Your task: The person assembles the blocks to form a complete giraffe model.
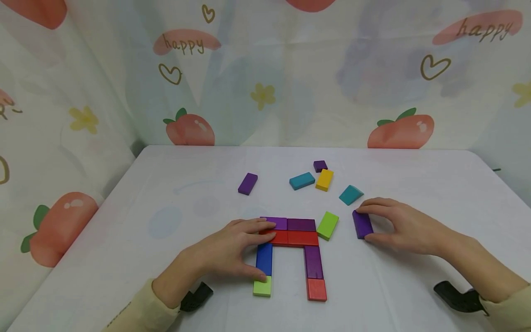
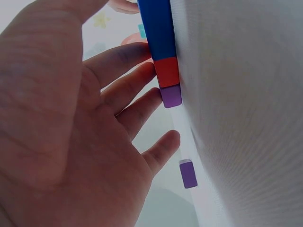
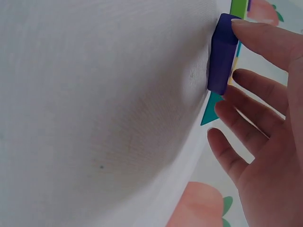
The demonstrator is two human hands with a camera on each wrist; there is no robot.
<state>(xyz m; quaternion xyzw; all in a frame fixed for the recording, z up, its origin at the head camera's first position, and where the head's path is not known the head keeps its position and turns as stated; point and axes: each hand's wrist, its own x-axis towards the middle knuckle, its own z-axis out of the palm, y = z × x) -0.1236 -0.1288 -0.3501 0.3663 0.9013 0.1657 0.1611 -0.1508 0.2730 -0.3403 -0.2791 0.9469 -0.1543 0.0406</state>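
My right hand (image 1: 406, 229) pinches a dark purple block (image 1: 363, 224) lengthwise, thumb at its near end and fingertips at its far end. In the right wrist view this purple block (image 3: 222, 56) lies low along the white cloth. My left hand (image 1: 234, 246) lies over the left side of a flat block arrangement, its fingers fairly straight. Its fingertips rest on a red block (image 1: 281, 238) and a purple block (image 1: 279, 223); its thumb touches a lime green block (image 1: 262, 288) below a blue block (image 1: 264, 259). On the arrangement's right leg, a purple block (image 1: 313, 263) meets a red block (image 1: 317, 290).
A tilted lime green block (image 1: 327, 226) sits beside the arrangement's upper right corner. Farther back lie a teal triangular block (image 1: 351, 195), a yellow block (image 1: 324, 180), a teal block (image 1: 302, 180) and a purple block (image 1: 247, 184). A patterned curtain (image 1: 298, 92) stands behind the table.
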